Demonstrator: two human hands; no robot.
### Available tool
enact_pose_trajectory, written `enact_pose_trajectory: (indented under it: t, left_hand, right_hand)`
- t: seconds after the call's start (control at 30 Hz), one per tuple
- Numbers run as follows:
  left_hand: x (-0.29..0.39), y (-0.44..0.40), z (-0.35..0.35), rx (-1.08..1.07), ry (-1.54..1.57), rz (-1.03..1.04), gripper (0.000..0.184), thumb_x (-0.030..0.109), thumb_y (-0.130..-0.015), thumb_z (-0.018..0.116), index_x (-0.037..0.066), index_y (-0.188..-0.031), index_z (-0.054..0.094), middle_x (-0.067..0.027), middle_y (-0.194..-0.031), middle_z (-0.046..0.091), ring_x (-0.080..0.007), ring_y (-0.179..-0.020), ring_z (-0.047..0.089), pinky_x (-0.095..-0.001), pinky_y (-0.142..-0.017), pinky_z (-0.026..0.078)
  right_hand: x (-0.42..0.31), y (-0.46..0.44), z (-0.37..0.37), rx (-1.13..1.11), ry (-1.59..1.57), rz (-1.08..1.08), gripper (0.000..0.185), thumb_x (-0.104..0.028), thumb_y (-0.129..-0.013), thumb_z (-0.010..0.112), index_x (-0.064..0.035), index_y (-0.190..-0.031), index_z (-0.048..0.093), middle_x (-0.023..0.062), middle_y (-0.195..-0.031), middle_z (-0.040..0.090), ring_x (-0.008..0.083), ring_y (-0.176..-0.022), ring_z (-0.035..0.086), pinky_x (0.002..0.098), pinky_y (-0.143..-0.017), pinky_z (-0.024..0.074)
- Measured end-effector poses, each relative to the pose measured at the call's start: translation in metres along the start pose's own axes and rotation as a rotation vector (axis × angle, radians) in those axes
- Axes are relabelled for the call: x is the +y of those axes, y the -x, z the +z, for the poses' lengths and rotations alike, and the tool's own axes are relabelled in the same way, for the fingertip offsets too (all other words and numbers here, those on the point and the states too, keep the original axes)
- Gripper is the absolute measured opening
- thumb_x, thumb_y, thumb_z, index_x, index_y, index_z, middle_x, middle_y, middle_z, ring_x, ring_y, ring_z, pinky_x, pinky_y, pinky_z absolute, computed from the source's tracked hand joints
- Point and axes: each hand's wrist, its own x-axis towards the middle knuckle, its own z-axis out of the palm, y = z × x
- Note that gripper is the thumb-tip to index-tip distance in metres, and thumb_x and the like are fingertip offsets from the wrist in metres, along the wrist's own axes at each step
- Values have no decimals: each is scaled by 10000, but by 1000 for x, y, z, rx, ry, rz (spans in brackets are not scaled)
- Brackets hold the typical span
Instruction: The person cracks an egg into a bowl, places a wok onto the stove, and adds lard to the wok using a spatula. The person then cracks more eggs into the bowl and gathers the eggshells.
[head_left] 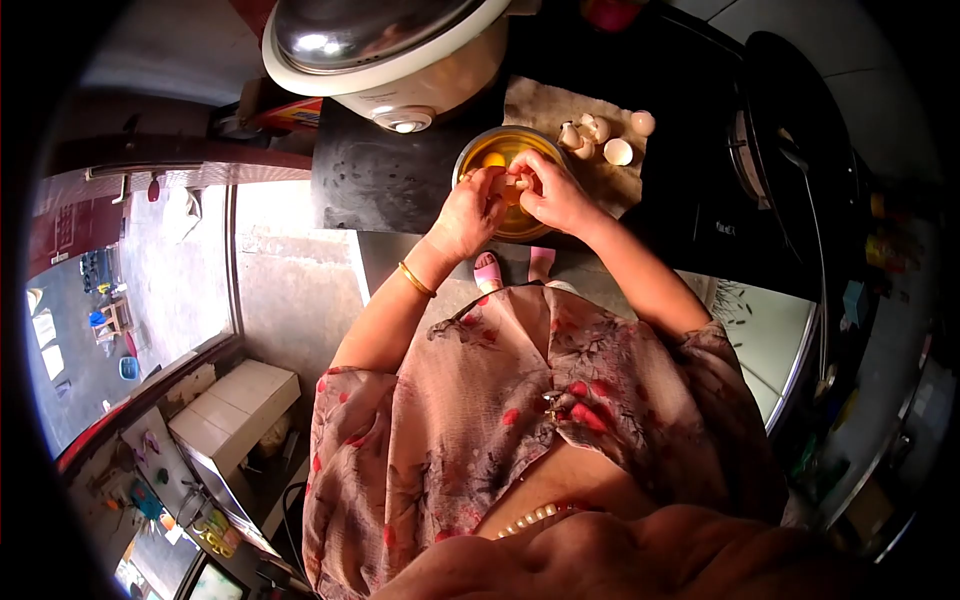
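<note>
Both my hands are held together over a round metal bowl (467,150) at the counter's front edge. My left hand (478,208), with a gold bangle on its wrist, has its fingers closed on one side of an egg (511,188). The fingers of my right hand (550,190) close on the egg's other side; its shell is largely hidden by my fingertips. Inside the bowl lies raw egg, with a yellow yolk (494,160) near the back. Broken eggshells (618,152) rest on a brown cloth (545,103) to the right of the bowl.
A cooker (430,75) with a shiny lid stands behind the bowl, to its left. On the right, a large dark pan (790,130) sits on the black stove, with a long-handled utensil (822,250). A doorway (190,260) is at far left.
</note>
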Motion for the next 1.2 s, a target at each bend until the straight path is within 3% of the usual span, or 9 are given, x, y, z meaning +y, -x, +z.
enact_pose_trajectory:
  t: [0.27,0.37,0.77,0.8,0.97,1.0,1.1,1.13,1.2]
  left_hand:
    - [13,-5,-26,-76,-132,242,448,-28,-699,550,-10,-1142,488,-214,-1022,566,-390,-918,550,-413,-760,489]
    - [28,-11,-38,-42,-213,387,458,-19,-697,560,-28,-1147,473,-207,-1050,565,-388,-910,554,-411,-775,493]
    - [73,-10,-57,219,-281,504,530,-46,-705,540,-32,-1227,448,-241,-1154,510,-390,-1004,537,-391,-865,472]
    - [69,-10,-52,175,-301,453,527,-42,-707,537,-33,-1227,449,-247,-1149,510,-392,-1003,535,-391,-864,471]
    - [-1,-6,-15,-10,-332,243,519,-19,-719,525,-40,-1232,446,-279,-1088,526,-407,-994,526,-391,-870,461]
    - [4,-6,-15,19,-293,229,402,-29,-774,480,-35,-1176,488,-226,-1073,565,-348,-1024,549,-395,-880,457]
    - [4,-1,-7,-24,573,-482,328,-2,-838,455,-25,-1162,499,-160,-1048,588,-264,-970,592,-364,-840,484]
    - [-1,1,-1,-4,734,-525,296,76,-899,408,-22,-1165,494,-113,-1031,592,-205,-924,607,-349,-814,501]
    - [-3,3,1,-51,1119,-552,302,111,-901,400,-26,-1152,498,-130,-1040,586,-227,-945,596,-363,-808,513]
  right_hand:
    - [-23,6,-18,38,313,-241,342,97,-708,472,-26,-1027,485,110,-948,496,225,-768,543,298,-681,463]
    - [-35,7,-25,71,365,-331,345,104,-714,473,-23,-1034,484,135,-1006,477,267,-820,559,334,-710,474]
    - [-96,24,-58,267,470,-499,382,94,-702,515,-34,-1060,478,150,-1020,483,316,-903,545,368,-767,469]
    - [-87,22,-56,251,454,-531,378,101,-697,508,-26,-1052,472,156,-1005,483,336,-912,542,377,-786,466]
    - [-26,26,-31,162,421,-181,307,83,-733,485,-36,-1015,504,144,-999,486,323,-888,555,363,-781,470]
    - [-27,27,-29,168,402,-162,307,83,-736,483,-39,-1017,506,144,-1000,490,324,-886,554,363,-782,470]
    - [-38,28,-25,225,324,-227,289,81,-737,481,-36,-999,516,140,-974,523,310,-871,564,358,-761,474]
    - [-42,26,-22,249,289,-282,287,82,-729,480,-38,-987,518,142,-957,533,314,-865,572,362,-751,479]
    - [-60,22,-16,283,235,-383,276,70,-716,489,-43,-965,529,140,-939,554,315,-860,575,365,-751,477]
